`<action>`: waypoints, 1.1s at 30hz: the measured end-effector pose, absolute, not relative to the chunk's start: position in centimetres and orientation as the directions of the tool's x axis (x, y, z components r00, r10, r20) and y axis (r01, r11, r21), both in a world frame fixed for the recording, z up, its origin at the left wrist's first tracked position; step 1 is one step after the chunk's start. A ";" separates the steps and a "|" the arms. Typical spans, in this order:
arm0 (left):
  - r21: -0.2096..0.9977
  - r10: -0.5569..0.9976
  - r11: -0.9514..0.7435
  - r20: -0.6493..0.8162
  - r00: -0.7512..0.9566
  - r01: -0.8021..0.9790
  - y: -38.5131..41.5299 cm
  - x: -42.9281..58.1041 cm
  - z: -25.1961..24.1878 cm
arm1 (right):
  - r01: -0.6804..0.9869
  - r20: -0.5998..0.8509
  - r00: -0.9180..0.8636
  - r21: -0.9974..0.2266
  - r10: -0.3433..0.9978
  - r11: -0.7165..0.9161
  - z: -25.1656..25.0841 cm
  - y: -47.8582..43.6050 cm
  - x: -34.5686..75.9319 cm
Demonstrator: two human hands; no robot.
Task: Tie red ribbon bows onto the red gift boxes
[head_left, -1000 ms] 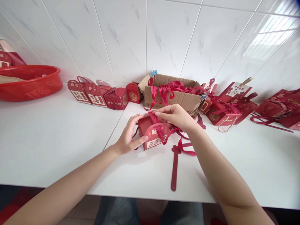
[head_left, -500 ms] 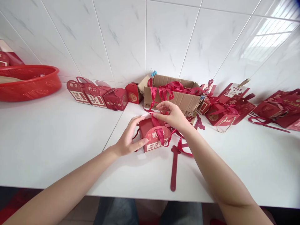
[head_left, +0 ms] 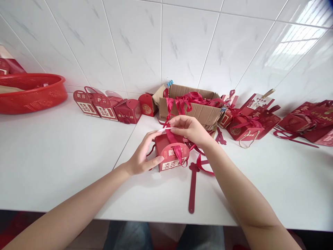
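A small red gift box [head_left: 168,164] with white Chinese characters stands on the white table before me. My left hand [head_left: 142,156] grips its left side, thumb on the front face and fingers reaching over the rear flap. Between the thumb and fingertips of my right hand [head_left: 194,131], a red satin ribbon [head_left: 171,136] is pinched at the top of the box. The ribbon runs across the top and hangs over the front flap. A dark red twisted cord [head_left: 150,150] shows at the box's left side. The right fingertips are partly hidden.
Behind the box stands a cardboard carton [head_left: 192,110] of red ribbons. A flat red strip [head_left: 192,191] lies in front of my right forearm. Finished-looking red boxes [head_left: 105,106] line the wall at left, near a red plastic basket [head_left: 33,100]; more boxes [head_left: 246,128] stand at right.
My right hand has moved slightly down and left with the ribbon, which now lies straighter across the box top. My left hand keeps its hold on the box.
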State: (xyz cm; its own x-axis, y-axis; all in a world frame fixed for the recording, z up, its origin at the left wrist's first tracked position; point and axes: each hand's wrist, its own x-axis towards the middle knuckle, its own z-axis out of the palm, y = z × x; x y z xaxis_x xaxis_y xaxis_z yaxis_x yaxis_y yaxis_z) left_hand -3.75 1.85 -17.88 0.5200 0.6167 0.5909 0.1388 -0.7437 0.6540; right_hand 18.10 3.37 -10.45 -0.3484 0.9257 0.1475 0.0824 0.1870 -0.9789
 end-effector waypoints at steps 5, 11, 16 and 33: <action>0.658 0.616 -0.741 0.590 0.522 0.133 1.8 -3.7 -17.9 | 0.045 0.135 -0.322 -0.987 0.937 0.157 -10.2 3.1 17.9; 0.709 0.647 -0.690 0.516 0.562 0.144 1.8 -3.7 -17.2 | -0.041 0.163 -0.216 -0.987 0.963 0.158 -9.9 2.9 17.7; 0.830 0.673 -0.553 0.493 0.552 -0.066 2.1 -4.0 -17.4 | -0.097 0.446 0.014 -0.890 0.895 0.445 -7.8 2.1 20.1; 0.924 0.772 -0.380 0.337 0.539 -0.033 3.2 -4.2 -16.0 | -0.089 0.541 0.362 -0.791 0.759 0.606 -5.2 1.7 26.6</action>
